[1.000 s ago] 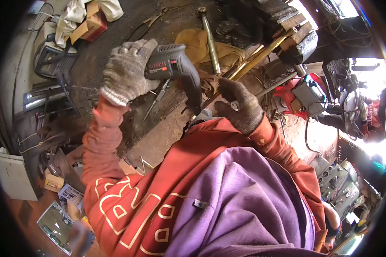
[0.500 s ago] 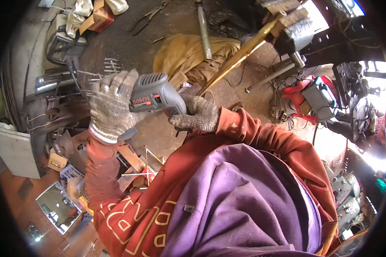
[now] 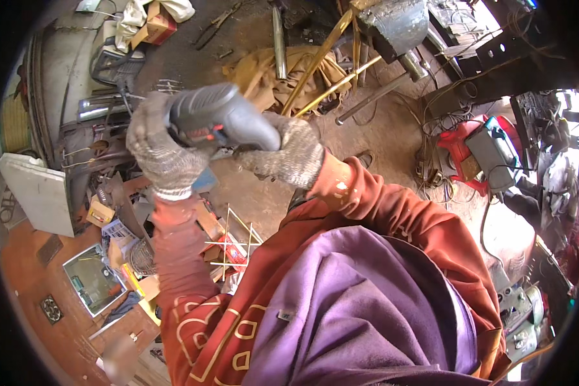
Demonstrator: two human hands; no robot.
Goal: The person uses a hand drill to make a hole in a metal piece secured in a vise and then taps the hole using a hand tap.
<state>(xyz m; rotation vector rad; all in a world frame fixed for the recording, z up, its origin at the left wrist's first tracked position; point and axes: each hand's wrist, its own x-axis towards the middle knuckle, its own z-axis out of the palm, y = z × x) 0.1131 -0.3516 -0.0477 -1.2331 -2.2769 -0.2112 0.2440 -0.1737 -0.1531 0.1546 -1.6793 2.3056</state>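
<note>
A dark grey power drill (image 3: 222, 119) with a red switch is held up in front of my chest, slightly blurred. My left hand (image 3: 164, 145), in a worn knitted glove, is wrapped round its left end and hides the tip. Closed on the drill's grip at the right end is my right hand (image 3: 293, 151), gloved the same way. The fingers of both hands are bent against the tool.
Beyond the drill lie a tan cloth (image 3: 251, 77) and a metal pipe (image 3: 279, 45). A heavy metal block (image 3: 395, 26) stands at the far right, near a red and grey machine (image 3: 492, 154). A white board (image 3: 38, 193) leans at left; boxes and a mirror-like pane (image 3: 95, 280) lie below.
The drill has tilted and shifted slightly in my hands, both still gripping it. My view has turned, so the metal block and pipes now stand further left.
</note>
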